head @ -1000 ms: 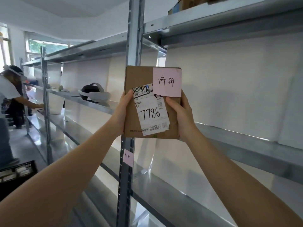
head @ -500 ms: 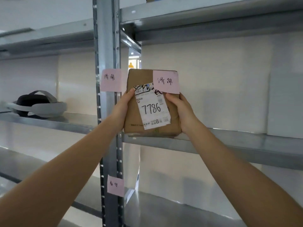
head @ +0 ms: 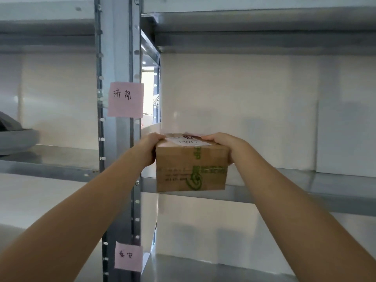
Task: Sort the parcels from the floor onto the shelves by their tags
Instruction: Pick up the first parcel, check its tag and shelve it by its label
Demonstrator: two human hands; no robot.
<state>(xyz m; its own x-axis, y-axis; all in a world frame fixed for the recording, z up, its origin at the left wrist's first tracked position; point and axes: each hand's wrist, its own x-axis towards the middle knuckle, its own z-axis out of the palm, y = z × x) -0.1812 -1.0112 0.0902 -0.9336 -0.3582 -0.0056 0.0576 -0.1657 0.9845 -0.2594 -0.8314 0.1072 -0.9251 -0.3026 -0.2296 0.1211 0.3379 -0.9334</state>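
A small brown cardboard parcel (head: pixel 191 167) with green printing lies flat, label side up, at the front edge of the middle metal shelf (head: pixel 305 188). My left hand (head: pixel 149 148) grips its left side and my right hand (head: pixel 222 144) grips its right side. Its white label and pink tag on top are seen edge-on and cannot be read. A pink tag (head: pixel 125 99) with handwritten characters is stuck on the upright post (head: pixel 117 58) just left of this shelf bay.
A second pink tag (head: pixel 128 256) sits lower on the post, beside the lower shelf (head: pixel 203 269). A grey and white headset (head: pixel 14 139) rests on the left bay's shelf. Another shelf (head: pixel 244 23) runs overhead. White wall panels close the back.
The parcel was held upright with its label facing me; it has tipped flat and come down onto the shelf's front edge. The view has moved closer to the shelf.
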